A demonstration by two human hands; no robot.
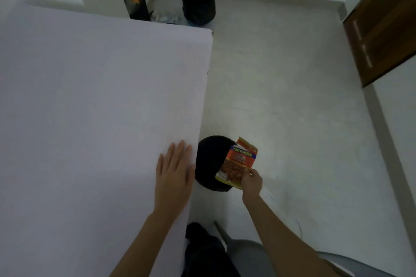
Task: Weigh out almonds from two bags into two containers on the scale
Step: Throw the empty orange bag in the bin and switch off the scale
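Head view. The bag (236,163), orange with a blue band reading "TONG GARDEN", shows pictured almonds. The smaller print below the band is too blurred to read. A white table (90,96) fills the left. To its right lies a pale floor (292,96), with a brown door (382,29) at upper right. A black bin (209,162) stands on the floor just beside the table's edge. A second black bin (198,5) and a dark box (137,8) stand beyond the table's far end. The left hand (174,171) rests palm-down on the table, fingers straight. The right hand (252,181) pinches the bag's near corner with curled fingers, holding it over the near bin's right side.
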